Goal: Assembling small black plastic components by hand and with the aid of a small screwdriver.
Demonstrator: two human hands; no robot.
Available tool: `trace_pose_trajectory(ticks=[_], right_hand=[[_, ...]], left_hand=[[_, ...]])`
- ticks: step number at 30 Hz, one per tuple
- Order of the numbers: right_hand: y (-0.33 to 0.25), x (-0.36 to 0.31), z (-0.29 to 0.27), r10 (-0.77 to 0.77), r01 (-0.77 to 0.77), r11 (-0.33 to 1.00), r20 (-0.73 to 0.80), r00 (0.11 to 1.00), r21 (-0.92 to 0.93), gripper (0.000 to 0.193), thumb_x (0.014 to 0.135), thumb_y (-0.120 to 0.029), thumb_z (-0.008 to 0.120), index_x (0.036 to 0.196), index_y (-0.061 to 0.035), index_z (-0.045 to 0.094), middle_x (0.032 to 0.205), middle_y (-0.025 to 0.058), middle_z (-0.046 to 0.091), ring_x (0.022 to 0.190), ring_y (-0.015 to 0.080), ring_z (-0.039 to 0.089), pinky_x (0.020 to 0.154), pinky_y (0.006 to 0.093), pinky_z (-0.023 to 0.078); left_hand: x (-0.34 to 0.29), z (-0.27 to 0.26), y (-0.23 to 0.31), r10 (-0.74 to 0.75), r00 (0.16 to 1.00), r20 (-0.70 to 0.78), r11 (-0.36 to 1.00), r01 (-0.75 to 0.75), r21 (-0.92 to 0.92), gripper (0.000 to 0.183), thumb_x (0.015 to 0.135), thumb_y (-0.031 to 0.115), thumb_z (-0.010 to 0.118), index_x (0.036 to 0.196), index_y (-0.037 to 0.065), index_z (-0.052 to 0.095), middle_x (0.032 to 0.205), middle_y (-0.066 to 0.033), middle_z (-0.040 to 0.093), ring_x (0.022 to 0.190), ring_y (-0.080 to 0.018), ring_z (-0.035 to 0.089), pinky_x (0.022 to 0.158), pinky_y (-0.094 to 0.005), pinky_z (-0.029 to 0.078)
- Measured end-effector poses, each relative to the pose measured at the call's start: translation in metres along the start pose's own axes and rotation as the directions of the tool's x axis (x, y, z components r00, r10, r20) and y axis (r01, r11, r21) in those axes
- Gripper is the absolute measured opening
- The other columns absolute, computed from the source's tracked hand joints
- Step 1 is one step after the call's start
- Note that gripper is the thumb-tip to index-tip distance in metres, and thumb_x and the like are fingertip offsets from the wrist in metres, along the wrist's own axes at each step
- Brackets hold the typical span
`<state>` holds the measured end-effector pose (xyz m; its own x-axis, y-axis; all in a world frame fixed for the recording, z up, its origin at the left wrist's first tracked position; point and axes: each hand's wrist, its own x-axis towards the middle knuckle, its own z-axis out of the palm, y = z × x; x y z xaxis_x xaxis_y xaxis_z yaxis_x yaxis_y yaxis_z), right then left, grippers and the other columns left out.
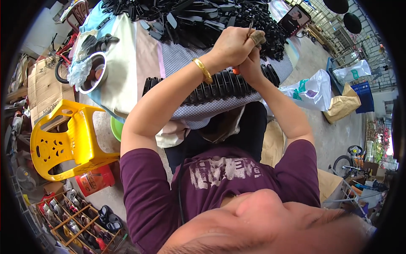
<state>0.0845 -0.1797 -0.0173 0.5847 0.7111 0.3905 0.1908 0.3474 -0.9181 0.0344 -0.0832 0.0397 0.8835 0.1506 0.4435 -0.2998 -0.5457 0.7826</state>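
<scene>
My two hands meet over the cloth-covered table. My left hand [231, 45], a gold bracelet at its wrist, is closed, and a thin dark piece [251, 27] sticks up beside its fingers. Whether that piece belongs to a tool cannot be made out. My right hand [251, 67] is closed around a tool with an orange handle end [236, 71]; its working end is hidden. A brownish finger wrap [256, 37] shows where the fingertips meet. Below the hands, ribbed black plastic parts [218, 87] stand in a long row at the table's near edge.
A large heap of black plastic parts [190, 25] covers the far table. A phone or tablet [292, 20] stands at its right. On the left are a white basin [100, 80] and a yellow plastic chair [76, 135]. White bags [313, 91] sit right of the table.
</scene>
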Motion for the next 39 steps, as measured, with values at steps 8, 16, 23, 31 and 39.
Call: trace_pose_trajectory(ticks=[8,16,23,31,39], right_hand=[[0.036,0.01,0.0,-0.077,0.092,0.953,0.06,0.995,-0.289,0.014,0.084,-0.01,0.052,0.085,0.0016,0.059,0.075,0.0028,0.062,0.067,0.013,0.058,0.059,0.0231,0.045],[0.033,0.007,0.001,-0.158,0.152,0.972,-0.023,0.987,-0.179,0.011,0.086,-0.01,0.051,0.087,-0.0004,0.056,0.071,0.0007,0.059,0.063,0.0083,0.056,0.054,0.0211,0.044],[0.004,0.005,0.016,0.042,-0.041,0.999,-0.013,0.999,0.021,0.012,0.085,-0.012,0.055,0.077,-0.0023,0.056,0.06,-0.002,0.054,0.051,0.0041,0.051,0.044,0.0181,0.038],[0.012,0.01,0.015,0.043,-0.04,0.997,0.051,0.998,-0.06,0.012,0.091,-0.011,0.044,0.086,-0.0037,0.052,0.061,-0.0003,0.053,0.044,0.0059,0.049,0.039,0.018,0.037],[-0.002,0.021,0.019,0.199,-0.195,0.98,0.143,0.97,-0.035,0.02,0.09,-0.011,0.047,0.075,-0.0012,0.054,0.054,0.0002,0.052,0.044,0.0063,0.049,0.038,0.0194,0.037]], left_hand=[[-0.01,0.003,-0.025,0.007,0.989,-0.147,0.981,-0.035,-0.189,0.03,0.093,0.018,0.046,0.092,-0.005,0.065,0.078,-0.0108,0.067,0.071,-0.015,0.065,0.066,-0.0261,0.052],[-0.009,0.009,-0.022,-0.033,0.996,-0.08,0.987,0.02,-0.162,0.028,0.092,0.017,0.047,0.096,-0.005,0.065,0.081,-0.0111,0.068,0.075,-0.0157,0.066,0.069,-0.0258,0.052],[-0.011,-0.003,-0.017,-0.027,0.997,-0.077,0.998,0.023,-0.061,0.028,0.092,0.015,0.044,0.098,-0.003,0.064,0.083,-0.0123,0.068,0.078,-0.0171,0.067,0.072,-0.0267,0.052],[-0.011,-0.004,-0.025,-0.085,0.988,-0.126,0.994,0.076,-0.075,0.029,0.092,0.016,0.043,0.097,-0.003,0.065,0.082,-0.0122,0.068,0.077,-0.0169,0.067,0.071,-0.0272,0.052],[-0.011,-0.015,-0.037,-0.203,0.972,-0.119,0.969,0.183,-0.166,0.029,0.089,0.012,0.042,0.096,-0.006,0.064,0.081,-0.0143,0.067,0.075,-0.0163,0.066,0.07,-0.0269,0.052]])
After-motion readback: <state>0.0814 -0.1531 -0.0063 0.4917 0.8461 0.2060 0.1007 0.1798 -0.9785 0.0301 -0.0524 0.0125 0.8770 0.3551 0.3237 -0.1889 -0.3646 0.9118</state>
